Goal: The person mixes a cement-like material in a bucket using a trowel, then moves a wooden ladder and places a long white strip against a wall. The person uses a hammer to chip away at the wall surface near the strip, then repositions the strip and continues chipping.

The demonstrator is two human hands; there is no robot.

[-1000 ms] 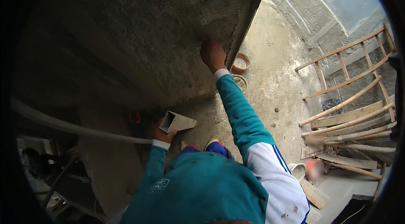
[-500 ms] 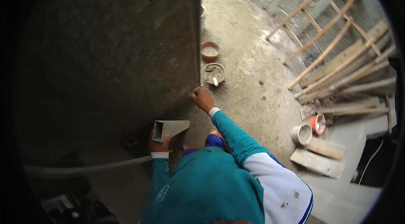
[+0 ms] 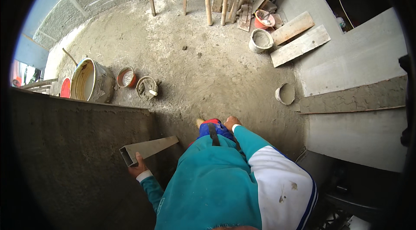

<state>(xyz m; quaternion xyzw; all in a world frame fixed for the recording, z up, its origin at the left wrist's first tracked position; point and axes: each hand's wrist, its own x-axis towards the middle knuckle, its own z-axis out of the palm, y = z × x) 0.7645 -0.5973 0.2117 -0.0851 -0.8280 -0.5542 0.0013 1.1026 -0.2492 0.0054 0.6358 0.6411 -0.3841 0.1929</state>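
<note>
In my left hand [image 3: 138, 168] is a hollow rectangular metal straightedge bar [image 3: 155, 148], its open end toward the left and its far end pointing right. The fingers wrap round it close to that open end, beside the dark plastered wall [image 3: 82, 143]. My right hand [image 3: 232, 122] hangs low next to my blue-and-red-clad leg [image 3: 213, 127], its fingers curled. Whatever they may hold is hidden. Ahead on the floor, a mortar bowl [image 3: 141, 95] contains grey mortar and a trowel with a pale handle [image 3: 153, 92].
A red-brown bucket [image 3: 122, 83] and a large mortar-stained bucket [image 3: 104, 86] stand left of the bowl. Farther right are a white bucket [image 3: 256, 48], a red bucket [image 3: 261, 24], planks [image 3: 301, 47] and leaning poles [image 3: 208, 0]. Another bucket [image 3: 278, 97] sits near the right wall [image 3: 355, 67].
The view has swung to the right. My right hand has come away from the wall's edge and down beside my leg. My left hand still holds the bar.
</note>
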